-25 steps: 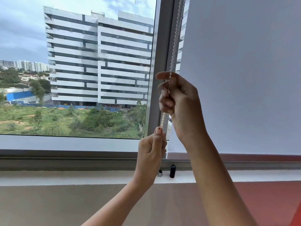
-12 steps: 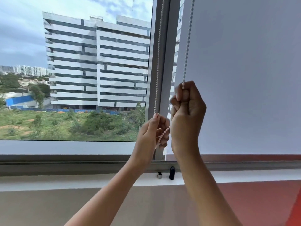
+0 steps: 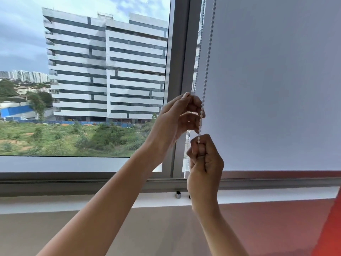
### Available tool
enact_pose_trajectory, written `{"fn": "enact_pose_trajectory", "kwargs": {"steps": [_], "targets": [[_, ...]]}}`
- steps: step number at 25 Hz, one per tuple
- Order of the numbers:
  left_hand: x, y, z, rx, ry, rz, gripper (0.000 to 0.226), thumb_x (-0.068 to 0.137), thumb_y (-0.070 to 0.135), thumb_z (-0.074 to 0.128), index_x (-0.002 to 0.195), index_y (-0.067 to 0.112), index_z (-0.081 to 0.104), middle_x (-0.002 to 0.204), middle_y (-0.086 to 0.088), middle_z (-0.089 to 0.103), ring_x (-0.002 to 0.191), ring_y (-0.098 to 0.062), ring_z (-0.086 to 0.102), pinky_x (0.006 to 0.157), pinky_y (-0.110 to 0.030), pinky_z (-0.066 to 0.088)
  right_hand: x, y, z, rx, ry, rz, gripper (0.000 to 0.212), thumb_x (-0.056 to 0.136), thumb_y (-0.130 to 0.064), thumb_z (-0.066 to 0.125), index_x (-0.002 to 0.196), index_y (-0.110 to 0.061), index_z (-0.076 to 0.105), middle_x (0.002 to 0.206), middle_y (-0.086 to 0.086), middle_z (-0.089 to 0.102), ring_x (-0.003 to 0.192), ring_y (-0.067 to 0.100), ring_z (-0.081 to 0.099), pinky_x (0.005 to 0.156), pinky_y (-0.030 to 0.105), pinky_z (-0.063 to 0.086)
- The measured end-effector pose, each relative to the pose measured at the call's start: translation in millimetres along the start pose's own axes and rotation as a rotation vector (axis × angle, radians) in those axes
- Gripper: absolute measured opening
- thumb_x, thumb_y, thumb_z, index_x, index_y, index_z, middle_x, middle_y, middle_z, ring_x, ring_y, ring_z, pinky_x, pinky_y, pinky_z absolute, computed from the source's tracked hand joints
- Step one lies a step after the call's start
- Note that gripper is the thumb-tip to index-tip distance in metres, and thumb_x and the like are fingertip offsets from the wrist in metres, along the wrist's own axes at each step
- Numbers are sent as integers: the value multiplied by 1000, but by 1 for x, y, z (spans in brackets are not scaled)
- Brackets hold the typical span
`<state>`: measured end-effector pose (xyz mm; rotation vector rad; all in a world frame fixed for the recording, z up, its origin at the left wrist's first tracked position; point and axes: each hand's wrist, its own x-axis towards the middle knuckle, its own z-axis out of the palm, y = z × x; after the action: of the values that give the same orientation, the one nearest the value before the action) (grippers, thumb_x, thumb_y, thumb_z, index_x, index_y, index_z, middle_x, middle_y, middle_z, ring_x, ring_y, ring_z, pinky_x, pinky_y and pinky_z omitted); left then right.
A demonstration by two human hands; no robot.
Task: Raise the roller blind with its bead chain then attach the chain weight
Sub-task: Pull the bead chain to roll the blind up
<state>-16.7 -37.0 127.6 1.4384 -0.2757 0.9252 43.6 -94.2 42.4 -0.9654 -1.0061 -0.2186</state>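
The white roller blind [image 3: 276,89] covers the right window pane; its bottom edge hangs just above the frame. The white bead chain [image 3: 208,52] drops in two strands beside the blind's left edge. My right hand [image 3: 205,161] is a fist closed on the front strand, low near the blind's bottom edge. My left hand [image 3: 177,115] is higher and pinches the rear strand between thumb and fingertips. A small silver and black piece [image 3: 178,194] stands on the sill below my hands. A second dark piece beside it is almost hidden behind my right wrist.
The grey window post [image 3: 177,71] stands just left of the chain. The white sill [image 3: 73,202] runs across below the window, with a plain wall under it. A red edge [image 3: 330,228] shows at the far right.
My right hand has pulled the front strand down from chest-high to near the blind's bottom edge. My left hand has climbed up the rear strand. The blind's bottom edge sits slightly higher above the sill.
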Motion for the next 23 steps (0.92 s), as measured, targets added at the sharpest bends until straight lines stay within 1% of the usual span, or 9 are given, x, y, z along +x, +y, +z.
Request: {"fn": "enact_pose_trajectory", "kwargs": {"steps": [3, 6, 9, 11, 14, 16, 18, 21, 23], "targets": [[5, 14, 10, -144, -127, -114, 23, 99, 25, 36, 85, 13, 50, 75, -7, 58, 59, -17, 56, 57, -27, 50, -2, 2, 0, -22, 27, -26, 38, 82, 0, 31, 67, -34, 40, 59, -4, 45, 55, 3, 38, 59, 9, 31], [9, 26, 16, -149, -212, -202, 33, 99, 36, 30, 88, 12, 50, 67, -2, 50, 52, -12, 45, 52, -23, 42, 1, 3, -2, -11, 24, -35, 38, 88, -3, 33, 70, -35, 41, 59, -18, 53, 57, 1, 48, 61, 4, 36], [8, 23, 24, -126, -111, -218, 45, 99, 43, 26, 62, 19, 35, 49, 7, 21, 46, -10, 12, 43, -22, 13, 3, 1, -1, -42, -8, -40, 39, 90, -3, 34, 72, -36, 42, 56, -18, 49, 52, 2, 44, 56, 6, 34], [7, 17, 27, -118, 30, -111, 48, 99, 40, 29, 55, 23, 24, 46, 8, 12, 43, -11, 4, 38, -22, 6, 3, -2, 3, 8, -82, 13, 37, 95, -15, 35, 70, -40, 46, 52, -15, 42, 47, 4, 34, 49, 12, 28], [8, 13, 25, -95, 141, -15, 51, 99, 40, 35, 53, 23, 21, 41, 10, 16, 39, -9, 5, 36, -19, 5, 6, -3, 3, 87, -198, 100, 40, 102, -23, 37, 69, -40, 51, 50, -12, 39, 43, 3, 29, 43, 15, 25], [7, 12, 20, -60, 177, 21, 52, 99, 39, 37, 52, 22, 22, 40, 11, 17, 36, -7, 7, 34, -17, 8, 10, -2, 0, 42, -218, 102, 28, 102, -26, 40, 79, -33, 56, 53, -3, 46, 43, 10, 41, 41, 23, 32], [4, 11, 18, -20, 187, 83, 52, 100, 36, 36, 52, 21, 22, 39, 11, 18, 34, -6, 9, 33, -15, 10, 16, -3, -1, -31, -177, 110, 19, 96, -37, 41, 92, -34, 60, 66, -3, 60, 55, 21, 58, 44, 35, 45], [2, 8, 20, -26, 175, 164, 53, 101, 32, 36, 51, 20, 23, 38, 12, 19, 31, -4, 12, 33, -14, 13, 34, -8, 1, -51, -98, 92, 21, 101, -30, 42, 99, -32, 62, 89, -11, 71, 72, 7, 66, 56, 23, 53], [-3, 0, 23, -21, 181, 177, 55, 101, 31, 36, 48, 21, 27, 37, 12, 21, 30, -3, 15, 34, -12, 16, 48, -14, 2, -10, -70, 70, 24, 102, -20, 41, 99, -28, 64, 93, -14, 72, 80, 5, 67, 63, 25, 53]]}}
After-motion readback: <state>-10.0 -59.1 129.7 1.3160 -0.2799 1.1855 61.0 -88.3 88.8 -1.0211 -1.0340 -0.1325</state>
